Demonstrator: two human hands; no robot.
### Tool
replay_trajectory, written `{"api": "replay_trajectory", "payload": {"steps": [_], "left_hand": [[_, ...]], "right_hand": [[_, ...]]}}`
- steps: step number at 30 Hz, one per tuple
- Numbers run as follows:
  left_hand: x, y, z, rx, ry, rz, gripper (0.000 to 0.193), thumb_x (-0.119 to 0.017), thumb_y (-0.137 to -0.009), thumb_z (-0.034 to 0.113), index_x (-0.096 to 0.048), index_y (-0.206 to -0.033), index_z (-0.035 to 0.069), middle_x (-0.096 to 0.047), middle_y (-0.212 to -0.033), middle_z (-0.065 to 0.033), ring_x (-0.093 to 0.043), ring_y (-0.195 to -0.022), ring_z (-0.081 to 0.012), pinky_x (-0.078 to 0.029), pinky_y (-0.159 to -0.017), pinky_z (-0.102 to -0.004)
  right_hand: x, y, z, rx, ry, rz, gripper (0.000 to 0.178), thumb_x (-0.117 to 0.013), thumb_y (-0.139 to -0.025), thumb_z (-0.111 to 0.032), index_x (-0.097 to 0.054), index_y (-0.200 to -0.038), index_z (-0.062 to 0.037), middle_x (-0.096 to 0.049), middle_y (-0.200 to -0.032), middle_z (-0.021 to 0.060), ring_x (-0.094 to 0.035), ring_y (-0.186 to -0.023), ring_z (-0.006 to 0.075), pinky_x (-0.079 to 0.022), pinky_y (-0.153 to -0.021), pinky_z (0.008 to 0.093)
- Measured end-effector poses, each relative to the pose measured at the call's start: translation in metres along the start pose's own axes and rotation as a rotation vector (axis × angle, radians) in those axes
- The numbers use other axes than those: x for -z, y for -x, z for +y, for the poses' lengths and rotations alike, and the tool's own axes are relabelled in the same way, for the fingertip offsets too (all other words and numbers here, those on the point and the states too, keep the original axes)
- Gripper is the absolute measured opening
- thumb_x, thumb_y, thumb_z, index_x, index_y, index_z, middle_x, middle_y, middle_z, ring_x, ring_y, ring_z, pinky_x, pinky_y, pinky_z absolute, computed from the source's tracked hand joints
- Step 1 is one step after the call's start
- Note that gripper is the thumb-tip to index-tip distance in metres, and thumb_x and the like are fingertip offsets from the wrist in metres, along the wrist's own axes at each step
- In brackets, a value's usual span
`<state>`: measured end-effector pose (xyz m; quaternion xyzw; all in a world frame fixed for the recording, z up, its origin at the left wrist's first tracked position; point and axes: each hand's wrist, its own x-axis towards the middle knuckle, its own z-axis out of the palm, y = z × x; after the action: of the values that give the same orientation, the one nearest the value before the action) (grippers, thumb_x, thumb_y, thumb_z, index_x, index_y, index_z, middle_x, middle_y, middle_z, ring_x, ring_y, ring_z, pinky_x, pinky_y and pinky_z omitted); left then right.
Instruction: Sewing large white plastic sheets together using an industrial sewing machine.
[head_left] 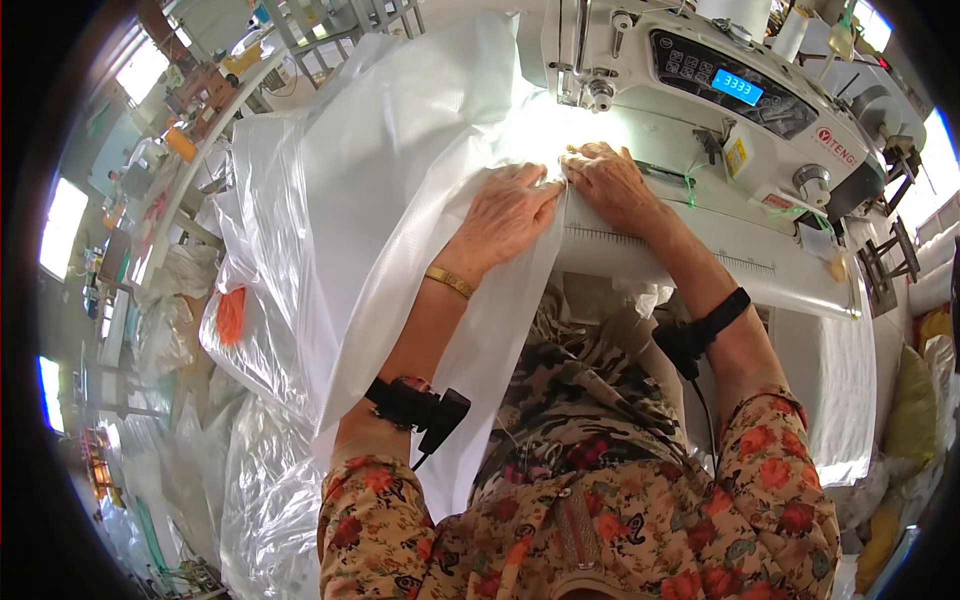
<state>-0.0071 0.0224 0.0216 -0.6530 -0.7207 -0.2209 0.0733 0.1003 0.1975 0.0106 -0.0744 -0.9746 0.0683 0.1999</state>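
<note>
A large white sheet of thin cloth or plastic [400, 130] drapes over the left part of the sewing table and down past my lap. Close below the bright lamp spot of the sewing machine [690, 110], both hands meet at the sheet's right edge. My left hand [505, 218] lies over the sheet, its thumb and fingers closed on a fold by that edge. Just to its right, my right hand [610, 185] pinches the same edge with bent fingers. Glare washes out the needle area, and the fingertips partly hide the gripped material.
A ruler strip [690, 252] runs along the table's front edge. Green thread [690, 185] lies right of my right hand. Clear plastic wrapping [265, 490] heaps up at lower left. Thread cones [790, 35] stand behind the machine, and a cluttered bench [200, 150] is at far left.
</note>
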Motion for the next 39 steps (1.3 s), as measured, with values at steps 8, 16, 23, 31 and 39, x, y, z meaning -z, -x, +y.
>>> {"api": "replay_trajectory", "payload": {"steps": [8,16,23,31,39], "left_hand": [[-0.011,-0.020,-0.013,0.023,0.003,0.003,0.027,-0.050,-0.092,0.021,-0.065,-0.107,0.004,-0.055,-0.112,-0.0180,-0.053,-0.107,-0.0318,-0.039,-0.100,-0.0441],[-0.018,-0.037,-0.025,0.037,0.012,0.025,0.023,-0.053,-0.087,0.019,-0.068,-0.099,0.006,-0.055,-0.097,-0.0173,-0.055,-0.090,-0.0308,-0.044,-0.084,-0.0435],[-0.016,-0.044,-0.035,0.038,0.067,0.046,0.025,-0.056,-0.084,0.022,-0.073,-0.097,0.009,-0.058,-0.094,-0.0217,-0.057,-0.089,-0.0326,-0.046,-0.082,-0.0425],[-0.011,-0.050,-0.051,-0.005,0.022,-0.006,0.028,-0.056,-0.084,0.024,-0.073,-0.104,0.013,-0.058,-0.098,-0.0231,-0.057,-0.094,-0.0343,-0.046,-0.087,-0.0417],[-0.013,-0.052,-0.059,-0.049,0.007,0.000,0.028,-0.056,-0.084,0.025,-0.072,-0.105,0.014,-0.059,-0.101,-0.0238,-0.058,-0.094,-0.0366,-0.045,-0.089,-0.0436]], "right_hand": [[0.001,-0.001,0.012,0.061,-0.131,0.001,0.033,-0.042,-0.095,-0.023,-0.064,-0.113,-0.0054,-0.060,-0.121,0.0116,-0.052,-0.114,0.0287,-0.037,-0.098,0.0514],[0.000,-0.005,0.017,0.016,-0.105,0.011,0.031,-0.048,-0.091,-0.016,-0.065,-0.113,-0.0029,-0.064,-0.117,0.0122,-0.054,-0.111,0.0282,-0.038,-0.097,0.0400],[0.002,-0.004,0.015,0.016,-0.118,-0.004,0.032,-0.048,-0.090,-0.015,-0.063,-0.115,-0.0010,-0.064,-0.116,0.0143,-0.054,-0.113,0.0277,-0.038,-0.098,0.0397],[0.006,-0.003,0.006,-0.013,-0.038,-0.095,0.037,-0.044,-0.093,-0.020,-0.058,-0.123,-0.0033,-0.059,-0.124,0.0114,-0.049,-0.119,0.0264,-0.034,-0.103,0.0444],[0.011,-0.003,0.001,-0.026,-0.024,-0.135,0.038,-0.043,-0.094,-0.019,-0.056,-0.126,-0.0024,-0.057,-0.125,0.0120,-0.048,-0.120,0.0266,-0.034,-0.105,0.0459]]}}
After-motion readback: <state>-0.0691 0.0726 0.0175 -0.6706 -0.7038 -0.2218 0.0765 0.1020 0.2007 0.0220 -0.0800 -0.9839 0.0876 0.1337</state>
